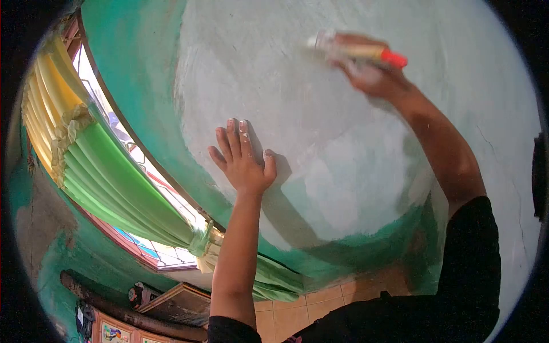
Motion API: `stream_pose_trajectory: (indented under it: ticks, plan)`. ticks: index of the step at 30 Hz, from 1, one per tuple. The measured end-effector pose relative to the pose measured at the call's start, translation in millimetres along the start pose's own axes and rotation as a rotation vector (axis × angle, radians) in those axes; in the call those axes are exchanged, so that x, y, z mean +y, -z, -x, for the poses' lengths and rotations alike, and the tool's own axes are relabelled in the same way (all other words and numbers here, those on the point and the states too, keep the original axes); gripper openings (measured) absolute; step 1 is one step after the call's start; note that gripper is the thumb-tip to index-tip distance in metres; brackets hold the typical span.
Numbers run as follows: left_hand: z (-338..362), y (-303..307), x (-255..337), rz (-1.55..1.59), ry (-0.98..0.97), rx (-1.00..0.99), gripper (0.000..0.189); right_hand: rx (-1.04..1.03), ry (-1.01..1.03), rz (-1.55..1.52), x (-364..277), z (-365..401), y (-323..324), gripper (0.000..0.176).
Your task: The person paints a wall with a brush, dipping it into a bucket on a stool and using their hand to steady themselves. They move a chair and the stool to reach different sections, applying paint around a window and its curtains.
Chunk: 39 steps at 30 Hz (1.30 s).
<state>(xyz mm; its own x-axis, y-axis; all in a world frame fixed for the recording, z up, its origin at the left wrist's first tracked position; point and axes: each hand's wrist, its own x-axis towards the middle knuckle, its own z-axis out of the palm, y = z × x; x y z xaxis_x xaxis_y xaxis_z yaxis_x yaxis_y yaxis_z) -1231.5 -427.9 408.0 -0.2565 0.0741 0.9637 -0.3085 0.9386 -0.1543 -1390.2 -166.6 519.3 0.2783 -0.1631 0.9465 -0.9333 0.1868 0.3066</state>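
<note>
My right hand (372, 80) is wrapped around a paintbrush (393, 58) high on the wall. The brush has a yellowish handle with a red end, and its pale bristles point left at the wall, smeared by motion. Lower and to the left, my left hand (246, 166) rests against the wall with its fingers spread and nothing in it. White paint marks its fingertips. Around both hands the wall carries a greyish-white coat (240, 68), thinner and patchy lower down, with bare green wall (131, 63) along the left and bottom.
At left is a barred window (177, 260) with a yellow and green curtain (123, 166) tied near its end. Below lie a tiled floor (326, 297), a framed panel (180, 306) and wooden furniture (123, 328). A dark object (538, 177) stands at the right edge.
</note>
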Motion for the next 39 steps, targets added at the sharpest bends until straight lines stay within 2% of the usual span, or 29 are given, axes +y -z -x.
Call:
stream_pose_trajectory:
  ticks: [1,3,4,6,7,10,13,14,15,19,21,22,26,27,29,31,32,33,34,36,38,39]
  plan:
    - [0,-1,3,0.003,-0.001,-0.005,0.077,-0.003,-0.005,0.001,3,-2,7,0.033]
    - [-1,-2,6,0.032,0.017,-0.001,0.080,0.061,0.122,0.273,7,0,17,0.038]
    - [0,-3,8,0.027,0.019,-0.008,0.080,-0.068,0.112,0.219,-7,14,22,0.042]
    - [-1,-7,13,0.042,0.021,0.022,0.082,-0.282,0.275,0.276,-21,58,13,0.043]
    - [-1,-8,14,0.041,0.020,0.016,0.082,-0.322,0.365,0.176,-40,74,8,0.040]
    - [-7,-11,22,0.029,-0.022,0.060,0.080,-0.629,0.350,-0.005,-79,124,12,0.038]
    - [-12,-9,30,-0.069,-0.057,-0.032,0.081,-0.619,0.263,-0.168,-66,128,14,0.038]
    - [-14,-11,33,-0.053,-0.091,-0.028,0.081,-0.672,0.106,-0.170,-54,116,15,0.044]
    - [-18,-12,36,-0.033,-0.124,-0.022,0.081,-0.605,0.077,-0.128,-38,100,26,0.050]
    - [-28,-16,56,-0.005,-0.094,-0.029,0.080,-0.064,0.063,0.213,37,48,57,0.042]
    - [-29,-18,63,0.002,-0.081,-0.005,0.080,0.134,-0.102,0.260,46,47,62,0.041]
    - [-29,-18,65,0.002,-0.078,-0.006,0.080,0.132,-0.102,0.259,44,55,64,0.041]
    - [-31,-19,71,-0.029,-0.070,-0.023,0.082,-0.288,0.199,0.159,-13,117,51,0.031]
    - [-30,-19,71,-0.051,-0.077,-0.043,0.083,-0.366,0.200,0.112,-30,134,49,0.025]
    - [-30,-20,71,-0.059,-0.091,-0.055,0.082,-0.444,0.210,0.095,-45,147,48,0.024]
    - [-31,-21,72,-0.067,-0.108,-0.064,0.080,-0.538,0.228,0.032,-40,150,49,0.036]
    - [-31,-21,73,-0.073,-0.127,-0.063,0.079,-0.450,0.143,-0.048,-30,143,50,0.036]
    - [-32,-22,75,-0.080,-0.144,-0.060,0.078,-0.472,0.092,-0.025,-10,136,52,0.036]
    - [-32,-22,77,-0.079,-0.146,-0.062,0.078,-0.514,-0.063,-0.007,2,118,64,0.037]
    - [-33,-23,80,-0.072,-0.156,-0.062,0.077,-0.072,-0.011,0.171,43,99,70,0.040]
    - [-32,-25,83,-0.069,-0.156,-0.061,0.077,0.117,-0.174,0.334,64,85,82,0.037]
    - [-32,-26,85,-0.068,-0.157,-0.060,0.077,0.117,-0.172,0.333,67,88,81,0.037]
